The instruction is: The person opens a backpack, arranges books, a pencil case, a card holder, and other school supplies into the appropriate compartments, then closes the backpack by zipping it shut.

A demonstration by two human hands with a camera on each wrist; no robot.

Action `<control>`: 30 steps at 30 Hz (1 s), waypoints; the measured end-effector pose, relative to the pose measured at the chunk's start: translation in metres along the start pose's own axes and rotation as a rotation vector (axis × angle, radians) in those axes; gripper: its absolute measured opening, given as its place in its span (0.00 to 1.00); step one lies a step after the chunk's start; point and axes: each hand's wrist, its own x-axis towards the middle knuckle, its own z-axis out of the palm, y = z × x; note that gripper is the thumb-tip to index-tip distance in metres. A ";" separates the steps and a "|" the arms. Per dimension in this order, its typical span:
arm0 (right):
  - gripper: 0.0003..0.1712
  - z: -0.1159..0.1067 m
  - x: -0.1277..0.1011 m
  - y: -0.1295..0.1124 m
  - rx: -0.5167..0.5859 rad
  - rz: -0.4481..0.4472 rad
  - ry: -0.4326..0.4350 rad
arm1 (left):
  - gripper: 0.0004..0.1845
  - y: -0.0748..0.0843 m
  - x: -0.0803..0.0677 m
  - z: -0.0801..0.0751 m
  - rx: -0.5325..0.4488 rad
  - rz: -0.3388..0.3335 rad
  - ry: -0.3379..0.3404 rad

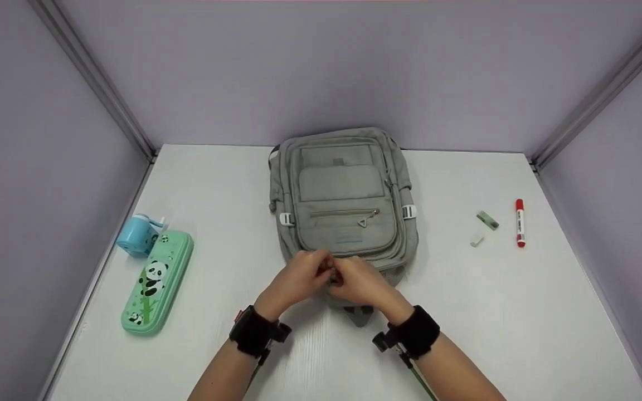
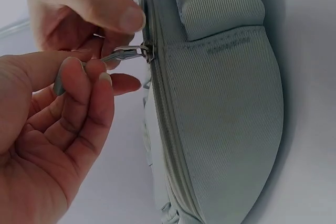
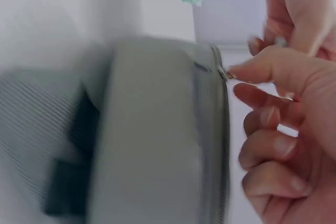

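Note:
A grey backpack (image 1: 349, 189) lies on the white table, its front pocket facing up. Both hands meet at its near end. In the left wrist view, my left hand (image 2: 63, 124) pinches the tab of a zipper pull (image 2: 123, 54) between thumb and fingers. The metal slider (image 2: 149, 52) sits on the zipper track along the bag's edge. My right hand (image 3: 294, 129) is just beside that slider, with thumb and index finger apart around it and the other fingers loosely curled. From the head view, the fingertips and the pull are mostly hidden.
On the left are a green panda pencil case (image 1: 156, 281) and a blue pencil sharpener (image 1: 138, 235). At the right lie a red-capped marker (image 1: 520, 223), a small green item (image 1: 488, 219) and a small whitish piece (image 1: 477, 240). Grey panels enclose the table's back and sides.

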 end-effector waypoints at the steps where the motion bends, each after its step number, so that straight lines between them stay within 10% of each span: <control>1: 0.07 0.003 0.000 0.000 -0.002 -0.003 0.007 | 0.02 0.000 0.000 0.000 -0.001 0.003 0.004; 11: 0.05 0.014 -0.002 0.002 0.021 0.018 0.061 | 0.06 -0.011 -0.007 -0.006 -0.055 -0.012 0.017; 20: 0.08 0.014 -0.004 -0.001 0.039 0.054 0.088 | 0.12 -0.033 -0.018 0.008 0.174 0.110 -0.033; 30: 0.08 0.016 -0.005 -0.001 0.049 0.038 0.098 | 0.07 -0.039 -0.017 0.020 0.288 0.189 0.076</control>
